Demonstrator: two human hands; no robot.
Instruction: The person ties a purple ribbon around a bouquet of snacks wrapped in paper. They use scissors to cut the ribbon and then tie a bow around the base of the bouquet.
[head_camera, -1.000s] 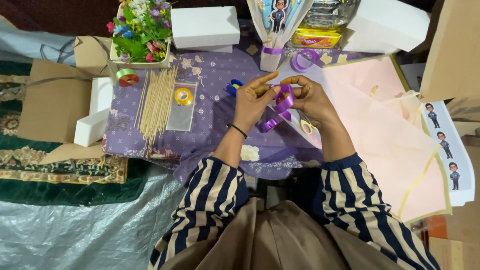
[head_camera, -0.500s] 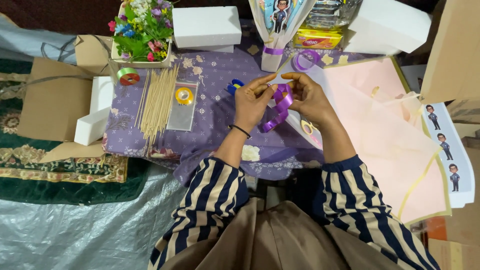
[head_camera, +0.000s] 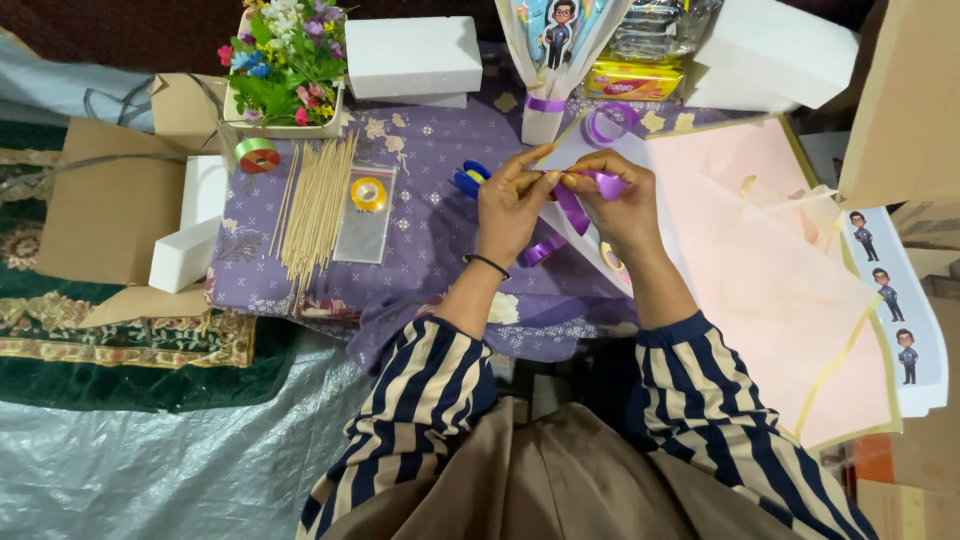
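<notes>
A shiny purple ribbon (head_camera: 572, 208) is pinched between both hands over a low table with a purple floral cloth (head_camera: 430, 210). My left hand (head_camera: 508, 205) grips the ribbon's left part with thumb and fingers, a black band on its wrist. My right hand (head_camera: 622, 203) holds the folded loop of ribbon at the right. A loose tail curls down onto the cloth below my hands. Blue scissors (head_camera: 470, 178) lie just left of my left hand.
Wooden skewers (head_camera: 315, 205), a yellow ribbon roll (head_camera: 368, 193) and a green roll (head_camera: 257, 154) lie at the left. A flower box (head_camera: 285, 60), white foam blocks (head_camera: 412, 57), a wrapped cone (head_camera: 556, 60), a purple ribbon roll (head_camera: 610, 123), pink paper sheets (head_camera: 780, 250), cardboard (head_camera: 105, 205).
Both hands have risen slightly toward the table's far side, drawing the ribbon into a tighter fold. The hanging tail looks shorter than before.
</notes>
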